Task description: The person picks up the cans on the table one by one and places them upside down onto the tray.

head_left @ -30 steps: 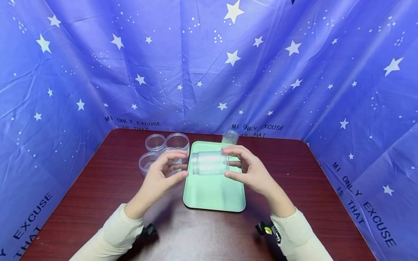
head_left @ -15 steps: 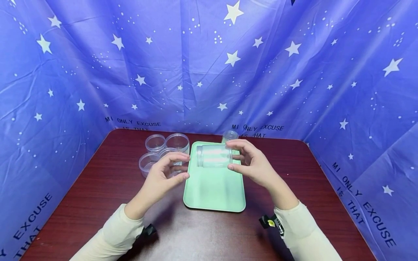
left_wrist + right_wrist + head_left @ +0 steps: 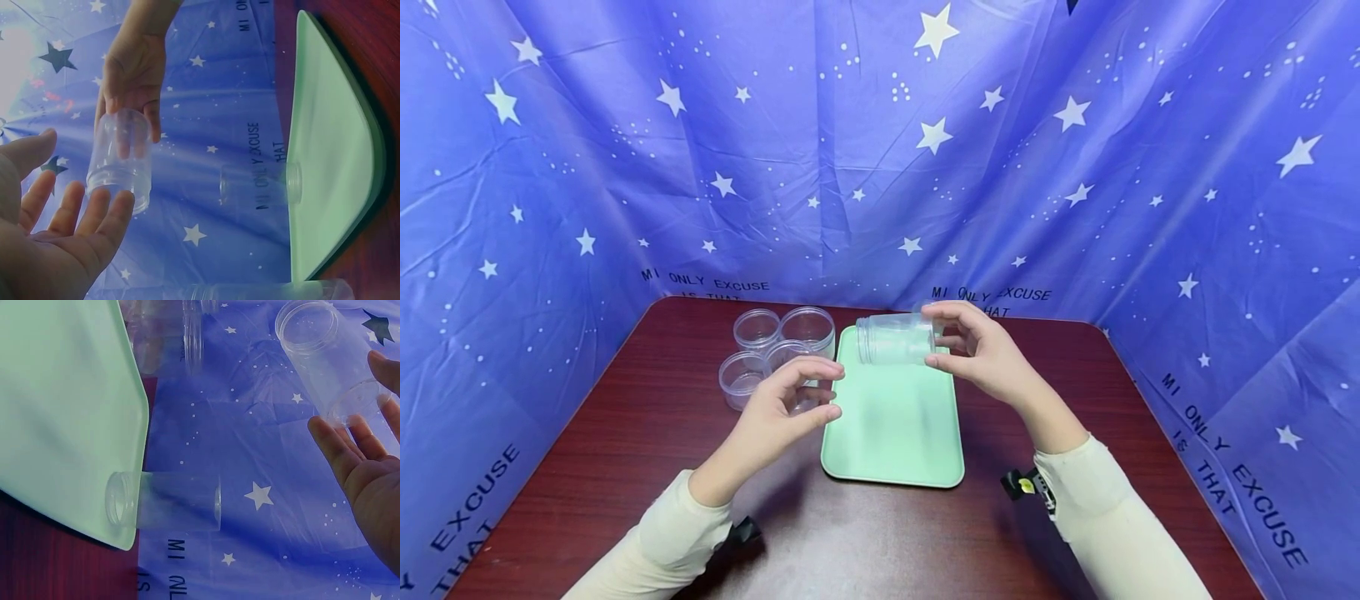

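My right hand (image 3: 988, 354) holds a clear plastic jar (image 3: 895, 339) by its base end, the thumb and fingers pinching it. The jar lies sideways in the air above the far part of a light green tray (image 3: 891, 450), its threaded mouth facing left. My left hand (image 3: 778, 408) hangs left of the tray with fingers apart and nothing in them; the held jar is clear of its fingertips. A second clear jar (image 3: 178, 501) stands mouth down at the tray's far right corner in the right wrist view. The held jar and right hand mostly cover it in the head view.
Several clear jars (image 3: 807, 325) stand mouth up in a cluster left of the tray, partly hidden by the left hand. A dark red wooden table (image 3: 1075, 375) lies under everything. A blue star-printed curtain (image 3: 850, 167) rises along the table's back and sides.
My right hand has carried the jar away from the left hand, toward the back of the tray and slightly right. The left hand has barely moved.
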{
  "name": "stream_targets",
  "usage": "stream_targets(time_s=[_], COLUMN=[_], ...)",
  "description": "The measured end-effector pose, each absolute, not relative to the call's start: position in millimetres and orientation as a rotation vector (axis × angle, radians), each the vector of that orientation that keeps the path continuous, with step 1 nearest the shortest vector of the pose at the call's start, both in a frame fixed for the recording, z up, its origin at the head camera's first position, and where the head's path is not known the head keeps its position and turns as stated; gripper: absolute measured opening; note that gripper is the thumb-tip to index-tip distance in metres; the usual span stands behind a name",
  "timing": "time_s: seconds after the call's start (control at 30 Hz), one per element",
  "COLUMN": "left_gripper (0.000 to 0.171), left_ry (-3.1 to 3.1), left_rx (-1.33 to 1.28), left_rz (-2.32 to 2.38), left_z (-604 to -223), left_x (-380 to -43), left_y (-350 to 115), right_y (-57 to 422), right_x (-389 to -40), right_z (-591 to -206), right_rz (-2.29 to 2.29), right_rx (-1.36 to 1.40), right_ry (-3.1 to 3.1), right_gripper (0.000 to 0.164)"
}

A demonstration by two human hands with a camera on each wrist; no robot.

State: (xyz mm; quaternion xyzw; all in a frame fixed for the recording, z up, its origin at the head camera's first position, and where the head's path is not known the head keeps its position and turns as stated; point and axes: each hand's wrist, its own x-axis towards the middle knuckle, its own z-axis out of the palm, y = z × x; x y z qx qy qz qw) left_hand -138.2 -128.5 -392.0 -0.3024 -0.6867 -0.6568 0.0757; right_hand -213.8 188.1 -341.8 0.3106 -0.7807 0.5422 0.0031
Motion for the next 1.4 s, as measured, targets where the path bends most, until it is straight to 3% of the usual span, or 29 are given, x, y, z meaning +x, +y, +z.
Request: stream_targets(time_s=[1.4], left_gripper=[0.04], left_ry=[-2.195], left_rx=[-0.951], left_rz=[-1.803], left_z=[-396.4], left_x=[-137.5], left_y=[-126.0], right_y=[167.6], right_x=[-287.1], right_z=[-302.1], right_rz=[1.37], right_rx=[0.799], right_ry=[-2.799], right_gripper=[0.059])
